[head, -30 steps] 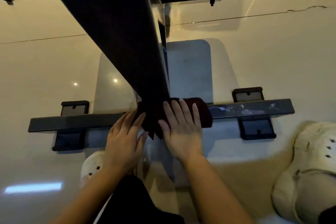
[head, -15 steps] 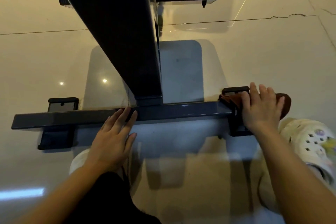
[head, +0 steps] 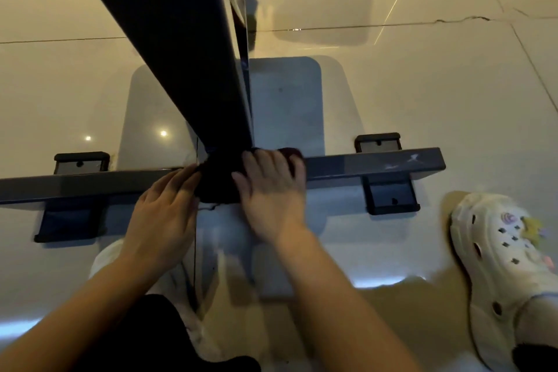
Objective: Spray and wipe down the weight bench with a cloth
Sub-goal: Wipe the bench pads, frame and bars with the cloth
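your right hand [head: 271, 190] presses flat, fingers straight, on the dark red cloth [head: 290, 154] at the middle of the bench's crossbar [head: 371, 164], which runs left to right; the main beam [head: 187, 54] points away from you. your left hand [head: 164, 205] rests released, fingers straight, on the bar beside it

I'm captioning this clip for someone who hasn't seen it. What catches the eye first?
Two bare hands meet at the centre, where the bench's dark upright beam joins the floor crossbar. The right hand presses a dark red cloth onto that joint; the left hand rests flat beside it. A cream clog with charms stands lower right on the glossy floor.
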A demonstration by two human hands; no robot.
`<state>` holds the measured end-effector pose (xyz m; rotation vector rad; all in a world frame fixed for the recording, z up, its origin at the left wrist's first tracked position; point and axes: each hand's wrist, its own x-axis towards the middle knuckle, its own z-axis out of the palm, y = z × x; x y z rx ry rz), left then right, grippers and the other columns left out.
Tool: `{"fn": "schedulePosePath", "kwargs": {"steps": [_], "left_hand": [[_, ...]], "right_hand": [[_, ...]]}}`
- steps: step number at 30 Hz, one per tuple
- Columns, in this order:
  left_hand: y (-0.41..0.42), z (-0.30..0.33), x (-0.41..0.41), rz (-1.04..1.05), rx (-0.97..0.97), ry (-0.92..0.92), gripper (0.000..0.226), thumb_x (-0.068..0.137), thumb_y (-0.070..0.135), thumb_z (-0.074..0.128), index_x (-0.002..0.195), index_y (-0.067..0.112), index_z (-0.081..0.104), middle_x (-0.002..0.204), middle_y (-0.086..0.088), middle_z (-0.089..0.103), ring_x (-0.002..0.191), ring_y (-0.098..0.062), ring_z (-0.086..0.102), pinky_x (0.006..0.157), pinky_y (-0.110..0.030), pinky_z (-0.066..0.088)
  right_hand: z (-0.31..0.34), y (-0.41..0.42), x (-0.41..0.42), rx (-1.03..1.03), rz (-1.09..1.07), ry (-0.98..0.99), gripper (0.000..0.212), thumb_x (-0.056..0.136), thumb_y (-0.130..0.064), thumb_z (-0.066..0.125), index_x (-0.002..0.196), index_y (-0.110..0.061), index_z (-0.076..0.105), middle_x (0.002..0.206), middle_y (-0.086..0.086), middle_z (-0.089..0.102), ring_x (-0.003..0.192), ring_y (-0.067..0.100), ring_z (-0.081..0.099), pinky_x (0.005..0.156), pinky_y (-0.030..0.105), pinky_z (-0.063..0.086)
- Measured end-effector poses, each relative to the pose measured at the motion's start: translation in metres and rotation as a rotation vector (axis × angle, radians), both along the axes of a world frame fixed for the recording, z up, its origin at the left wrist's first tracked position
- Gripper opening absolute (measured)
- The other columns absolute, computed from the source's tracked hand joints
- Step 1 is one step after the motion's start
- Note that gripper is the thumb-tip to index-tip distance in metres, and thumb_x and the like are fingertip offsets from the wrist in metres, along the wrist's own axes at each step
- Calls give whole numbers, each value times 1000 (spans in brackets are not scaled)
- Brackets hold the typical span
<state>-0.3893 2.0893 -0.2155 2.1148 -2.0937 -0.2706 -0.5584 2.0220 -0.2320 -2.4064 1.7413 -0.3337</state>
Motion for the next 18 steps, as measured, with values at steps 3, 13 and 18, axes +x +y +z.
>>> {"fn": "schedulePosePath", "kwargs": {"steps": [3, 13, 18], "left_hand": [[4, -2, -1, -72, -50, -21, 54, 95, 28, 32, 137, -3, 46, 143, -18, 43, 134, -31, 34, 111, -43, 30], [5, -9, -9, 4, 4, -77, 60, 94, 36, 30, 140, -1, 40, 148, -12, 34, 136, -34, 36, 107, -47, 29], [6, -7, -17, 74, 10, -40, 59, 93, 34, 33, 136, -3, 45, 143, -20, 46, 132, -37, 40, 105, -53, 34]], "right_hand": [[-8, -32, -59, 2, -36, 47, 54, 97, -50, 28, 111, -16, 67, 94, 8, 67, 98, 31, 61, 110, 53, 27], [-8, -83, -227, 45, -163, 156, 63, 95, -46, 18, 128, -9, 57, 122, 15, 62, 126, 33, 45, 114, 56, 17], [-8, -71, -189, 104, -373, 100, 61, 93, -43, 19, 135, -14, 53, 138, 8, 54, 141, 30, 28, 117, 52, 7]]}}
